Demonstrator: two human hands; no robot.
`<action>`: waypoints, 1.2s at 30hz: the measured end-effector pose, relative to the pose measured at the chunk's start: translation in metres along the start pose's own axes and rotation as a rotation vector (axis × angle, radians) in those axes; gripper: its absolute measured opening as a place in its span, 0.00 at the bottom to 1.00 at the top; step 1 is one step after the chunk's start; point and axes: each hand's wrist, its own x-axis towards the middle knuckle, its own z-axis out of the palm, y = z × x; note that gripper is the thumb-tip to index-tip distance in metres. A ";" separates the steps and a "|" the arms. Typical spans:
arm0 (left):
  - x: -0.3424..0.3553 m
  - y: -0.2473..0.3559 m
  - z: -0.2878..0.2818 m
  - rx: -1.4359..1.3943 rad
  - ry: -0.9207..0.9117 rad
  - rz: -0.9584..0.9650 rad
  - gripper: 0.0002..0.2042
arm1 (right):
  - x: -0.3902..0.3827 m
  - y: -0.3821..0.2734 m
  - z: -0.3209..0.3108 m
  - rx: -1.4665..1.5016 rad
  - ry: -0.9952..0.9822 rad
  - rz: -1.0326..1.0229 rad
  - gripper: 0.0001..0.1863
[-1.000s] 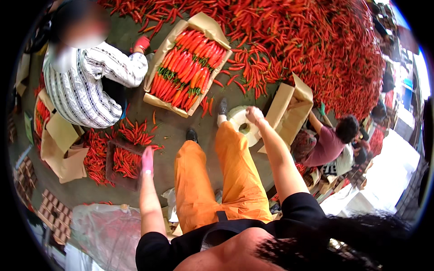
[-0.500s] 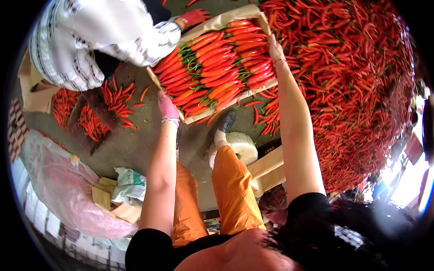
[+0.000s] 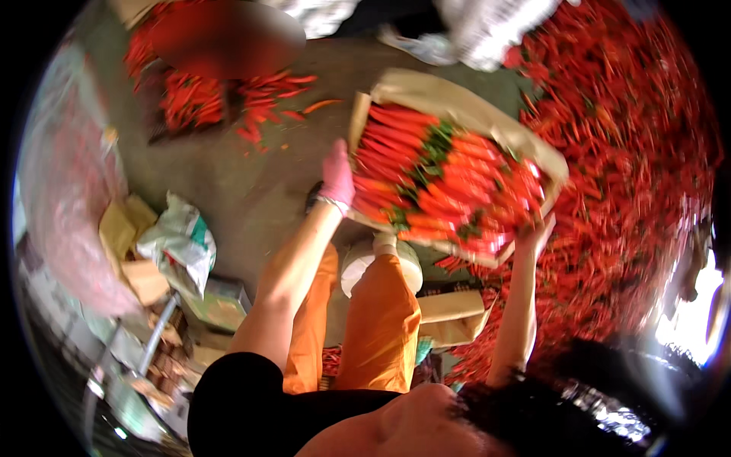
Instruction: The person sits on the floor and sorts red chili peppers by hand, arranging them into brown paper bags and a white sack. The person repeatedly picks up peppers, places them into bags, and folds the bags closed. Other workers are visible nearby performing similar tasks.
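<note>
Between my hands is a shallow cardboard box (image 3: 449,93) lined with brown paper, tilted with its right side lower. Long red chili peppers (image 3: 476,171) lie in rows inside, their green stems bunched between the rows. My left hand (image 3: 337,177), in a pink glove, grips the left edge of the box. On the lower right corner is my bare right hand (image 3: 535,234), closed round the rim. Motion blurs both hands a little, and the fingers under the box are hidden.
A big heap of red chilies (image 3: 617,183) fills the right side. At upper left, more chilies (image 3: 194,99) lie around a dark crate. A white round stool (image 3: 407,270) stands by my legs, beside an open carton (image 3: 449,316). A white sack (image 3: 179,240) sits at left.
The box has swung right and turned clockwise in my hands, its right side now nearer my body. My view has turned too. The co-worker in white has mostly left the picture.
</note>
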 end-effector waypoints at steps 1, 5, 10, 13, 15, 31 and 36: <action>-0.018 0.010 -0.013 -0.030 0.015 0.089 0.21 | -0.033 -0.009 0.002 -0.007 -0.014 0.042 0.29; -0.084 0.039 -0.088 -0.118 -0.043 0.260 0.15 | -0.171 -0.059 0.017 -0.080 -0.016 0.150 0.31; -0.147 0.066 -0.239 -0.268 0.068 0.111 0.11 | -0.294 -0.048 0.126 -0.598 -0.199 -0.195 0.23; -0.209 0.058 -0.346 -0.091 0.107 -0.002 0.13 | -0.327 -0.043 0.141 -0.490 -0.350 -0.019 0.23; -0.249 0.017 -0.389 -0.467 0.235 -0.058 0.14 | -0.336 -0.056 0.158 -0.465 -0.443 0.103 0.23; -0.497 -0.240 -0.587 -1.096 1.416 -0.184 0.02 | -0.802 0.324 0.456 -1.347 -1.528 0.291 0.16; -0.517 -0.350 -0.645 -2.095 1.368 0.066 0.15 | -0.971 0.534 0.424 -1.784 -1.725 0.434 0.19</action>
